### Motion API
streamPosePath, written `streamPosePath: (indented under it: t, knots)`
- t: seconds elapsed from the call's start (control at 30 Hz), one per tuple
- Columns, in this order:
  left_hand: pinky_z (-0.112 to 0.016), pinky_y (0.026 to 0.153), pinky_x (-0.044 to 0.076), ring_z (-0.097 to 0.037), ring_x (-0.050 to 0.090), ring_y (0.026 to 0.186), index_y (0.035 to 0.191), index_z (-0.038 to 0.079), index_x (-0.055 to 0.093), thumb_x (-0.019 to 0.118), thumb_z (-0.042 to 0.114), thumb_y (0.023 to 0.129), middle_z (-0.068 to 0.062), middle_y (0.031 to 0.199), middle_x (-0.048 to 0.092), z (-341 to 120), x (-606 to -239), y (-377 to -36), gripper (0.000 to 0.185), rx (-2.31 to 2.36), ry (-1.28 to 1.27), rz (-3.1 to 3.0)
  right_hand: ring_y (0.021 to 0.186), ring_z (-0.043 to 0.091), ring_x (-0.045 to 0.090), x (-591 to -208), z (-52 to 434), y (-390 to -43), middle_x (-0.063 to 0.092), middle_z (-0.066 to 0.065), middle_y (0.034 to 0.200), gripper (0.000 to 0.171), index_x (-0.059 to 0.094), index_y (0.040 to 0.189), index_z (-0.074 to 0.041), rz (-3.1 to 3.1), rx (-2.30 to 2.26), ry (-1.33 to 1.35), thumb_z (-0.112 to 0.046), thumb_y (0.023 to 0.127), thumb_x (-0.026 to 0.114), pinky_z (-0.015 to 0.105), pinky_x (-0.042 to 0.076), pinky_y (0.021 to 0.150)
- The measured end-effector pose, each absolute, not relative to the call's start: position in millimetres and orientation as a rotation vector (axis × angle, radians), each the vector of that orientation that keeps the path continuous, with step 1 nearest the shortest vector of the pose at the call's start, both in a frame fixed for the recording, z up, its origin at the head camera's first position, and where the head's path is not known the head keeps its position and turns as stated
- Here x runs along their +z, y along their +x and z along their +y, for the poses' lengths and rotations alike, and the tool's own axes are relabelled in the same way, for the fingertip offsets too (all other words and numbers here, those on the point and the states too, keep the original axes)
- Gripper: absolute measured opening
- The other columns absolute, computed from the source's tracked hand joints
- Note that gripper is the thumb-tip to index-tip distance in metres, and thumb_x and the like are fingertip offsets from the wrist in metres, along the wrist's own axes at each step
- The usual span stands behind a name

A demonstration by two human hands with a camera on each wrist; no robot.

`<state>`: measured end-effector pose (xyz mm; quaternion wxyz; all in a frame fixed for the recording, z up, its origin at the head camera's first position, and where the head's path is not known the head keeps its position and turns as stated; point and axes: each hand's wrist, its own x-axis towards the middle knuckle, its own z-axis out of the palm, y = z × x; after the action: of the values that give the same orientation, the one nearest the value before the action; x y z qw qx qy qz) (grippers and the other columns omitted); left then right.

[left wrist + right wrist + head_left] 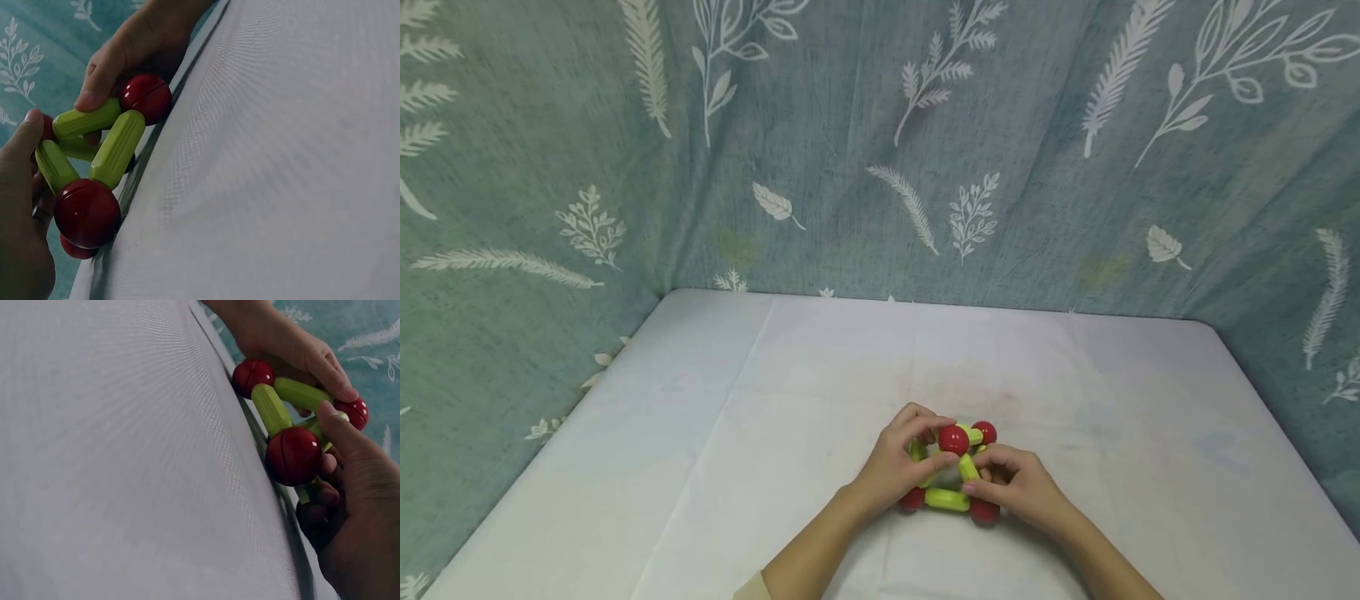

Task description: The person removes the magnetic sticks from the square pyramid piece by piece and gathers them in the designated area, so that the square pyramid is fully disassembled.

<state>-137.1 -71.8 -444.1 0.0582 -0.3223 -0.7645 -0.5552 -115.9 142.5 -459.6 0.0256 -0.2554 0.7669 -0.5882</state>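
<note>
A small frame of yellow-green rods (947, 500) and red balls (985, 511) sits on the table, with a raised red ball (953, 439) at its top. My left hand (895, 457) pinches that top ball between thumb and fingers. From the other side my right hand (1024, 487) holds a slanted yellow-green rod (969, 468), thumb along its side. In the right wrist view the right thumb lies over this rod, near a big red ball (294, 456). The left wrist view shows two rods meeting at a near red ball (87, 212).
A white cloth covers the table (775, 467) around the frame. Behind and beside it hangs a blue-green curtain (850, 150) with white leaf prints. Another red ball (984, 432) marks the frame's far corner.
</note>
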Motion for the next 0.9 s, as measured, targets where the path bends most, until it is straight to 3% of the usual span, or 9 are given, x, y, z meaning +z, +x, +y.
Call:
streamPosePath:
  t: [0.2,0.5,0.7,0.9]
  knots:
    - [-0.030,0.076,0.050,-0.024,0.055,0.086,0.116,0.008,0.063,0.074,0.010,0.081,-0.004,0.103,0.053,-73.0,-446.8,-137.6,0.037,-1.611,-1.020,-2.264,0.060,0.004,0.042,-459.5,140.4,-114.2,0.052,0.001,0.069,0.012,0.071,0.090,-0.008,2.367,-1.872,-0.790,-0.005,0.079,0.074,0.024,0.037,0.046]
    - [-0.027,0.077,0.048,-0.014,0.052,0.090,0.118,0.010,0.061,0.074,0.005,0.079,-0.001,0.104,0.051,-77.7,-445.2,-138.9,0.041,-1.572,-0.957,-2.270,0.065,0.004,0.049,-456.3,146.4,-115.8,0.053,0.006,0.068,0.018,0.071,0.091,0.000,2.247,-1.929,-0.975,0.004,0.074,0.075,0.023,0.044,0.050]
    - [-0.027,0.079,0.048,-0.015,0.052,0.091,0.118,0.010,0.061,0.073,0.002,0.079,-0.001,0.104,0.051,-79.7,-442.5,-139.8,0.042,-1.584,-0.973,-2.278,0.068,0.004,0.051,-457.7,150.7,-116.8,0.053,0.009,0.068,0.021,0.070,0.091,-0.002,2.183,-1.906,-0.998,0.004,0.072,0.077,0.023,0.048,0.055]
    - [-0.028,0.081,0.048,-0.014,0.052,0.091,0.118,0.008,0.062,0.072,0.002,0.080,-0.002,0.105,0.052,-79.4,-444.1,-139.6,0.040,-1.611,-0.999,-2.316,0.074,0.007,0.054,-455.9,156.0,-117.2,0.058,0.009,0.078,0.021,0.068,0.099,0.001,2.187,-1.959,-0.965,0.008,0.079,0.068,0.024,0.048,0.063]
